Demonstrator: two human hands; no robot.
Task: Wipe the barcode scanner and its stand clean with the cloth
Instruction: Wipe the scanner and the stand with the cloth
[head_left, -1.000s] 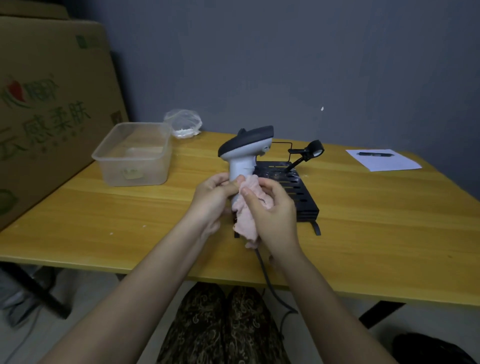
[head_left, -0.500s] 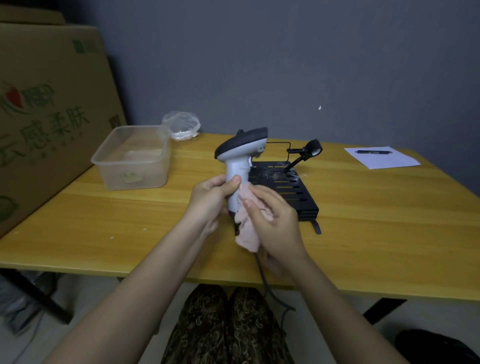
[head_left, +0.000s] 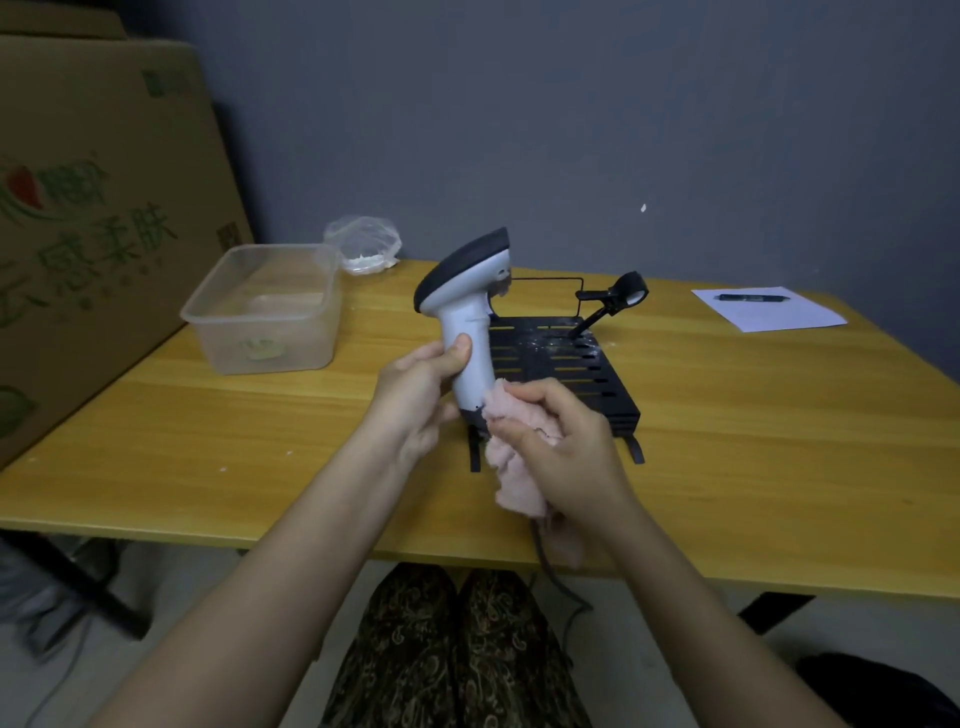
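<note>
My left hand (head_left: 415, 395) grips the handle of the white barcode scanner (head_left: 464, 306), which has a dark top and is held upright above the table. My right hand (head_left: 558, 447) holds a crumpled pink cloth (head_left: 514, 467) pressed against the lower end of the handle. The scanner's dark cable (head_left: 550, 571) hangs down over the table's front edge. Behind my hands sits the black slatted stand (head_left: 566, 364) with its angled holder arm (head_left: 618, 299); white dust specks lie on its top.
A clear plastic tub (head_left: 262, 309) and a crumpled plastic bag (head_left: 363, 244) stand at the left back of the yellow wooden table (head_left: 779, 441). A paper sheet with a pen (head_left: 766, 306) lies far right. A large cardboard box (head_left: 88, 218) leans at the left.
The scanner has tilted so that its head points up and to the right. My right hand with the cloth has slid down the handle to its base.
</note>
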